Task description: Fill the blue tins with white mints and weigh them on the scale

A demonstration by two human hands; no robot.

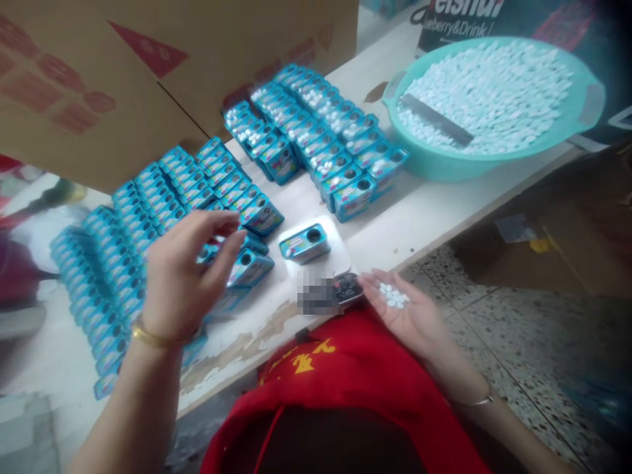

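A blue tin (299, 247) with a round dark opening lies on a small white scale (340, 253). My left hand (190, 270) hovers over the nearer blue tins (251, 263), left of the scale. Its fingers are curled, with a gap between thumb and forefinger and nothing visible in it. Palm up at the table's front edge, my right hand (412, 319) cups a small heap of white tablets (394, 296). Its fingertips are near the scale's dark button panel (348, 288).
Rows of blue tins (103, 276) cover the left of the table (390, 224). Another group (316, 125) at the back has white tablets on top. A turquoise basin (444, 161) of tablets with a dark flat strip (437, 118) stands right. Behind is a cardboard box (197, 59).
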